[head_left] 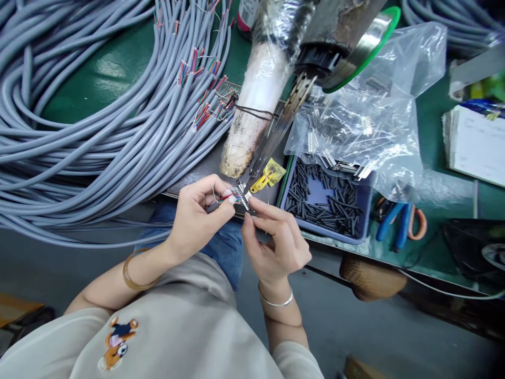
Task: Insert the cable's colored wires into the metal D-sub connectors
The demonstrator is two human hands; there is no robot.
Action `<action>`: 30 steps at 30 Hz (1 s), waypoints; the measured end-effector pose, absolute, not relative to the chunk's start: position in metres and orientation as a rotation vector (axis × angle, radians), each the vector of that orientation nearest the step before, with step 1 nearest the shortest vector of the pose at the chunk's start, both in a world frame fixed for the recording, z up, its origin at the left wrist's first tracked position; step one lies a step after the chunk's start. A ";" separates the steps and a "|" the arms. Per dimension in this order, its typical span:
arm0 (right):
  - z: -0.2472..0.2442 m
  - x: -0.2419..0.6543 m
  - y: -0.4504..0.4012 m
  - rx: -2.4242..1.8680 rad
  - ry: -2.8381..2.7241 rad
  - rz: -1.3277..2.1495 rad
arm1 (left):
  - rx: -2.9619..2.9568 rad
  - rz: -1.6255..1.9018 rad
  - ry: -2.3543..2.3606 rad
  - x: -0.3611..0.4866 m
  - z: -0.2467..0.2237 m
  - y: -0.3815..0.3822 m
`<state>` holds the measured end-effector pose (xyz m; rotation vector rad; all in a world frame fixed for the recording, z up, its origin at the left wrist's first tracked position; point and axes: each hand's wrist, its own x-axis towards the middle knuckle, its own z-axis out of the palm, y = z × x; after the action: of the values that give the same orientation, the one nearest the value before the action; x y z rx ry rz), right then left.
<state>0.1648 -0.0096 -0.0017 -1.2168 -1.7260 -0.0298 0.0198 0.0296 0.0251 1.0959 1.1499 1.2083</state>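
My left hand [200,215] is closed in a pinch on the stripped end of a grey cable, and thin coloured wires [234,199] fan out past its fingertips. At those wire ends sits a small metal multi-pin connector [243,196]. Thumb and forefinger of my right hand [276,238] close on the connector's near right side. Just above it, the dark tip of a soldering tool [258,164] slants down, touching or nearly touching the connector; I cannot tell which. A wrapped white cylinder [252,95] stands close behind my left fingers.
Bundled grey cables [130,142] with stripped ends cover the left of the green bench. At right are a bin [365,221] of black sleeves, a plastic bag [379,110] of connectors, blue-handled pliers [402,223], a solder spool [361,52], a yellow clip [263,180] and paper [479,139].
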 end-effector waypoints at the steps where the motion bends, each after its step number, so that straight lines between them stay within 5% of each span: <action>1: -0.002 0.165 -0.009 -1.218 -1.724 -0.024 | 1.096 1.206 1.153 0.020 0.025 0.030; 24: -0.001 0.167 -0.005 -1.185 -1.818 -0.147 | 1.129 1.233 1.130 0.019 0.020 0.031; 30: 0.002 0.170 -0.010 -1.232 -1.732 0.059 | 1.209 1.241 1.113 0.018 0.019 0.025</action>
<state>0.1699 -0.0097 0.0022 -1.2323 -1.7318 0.0586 0.0183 0.0249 0.0194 1.2095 1.1127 1.2410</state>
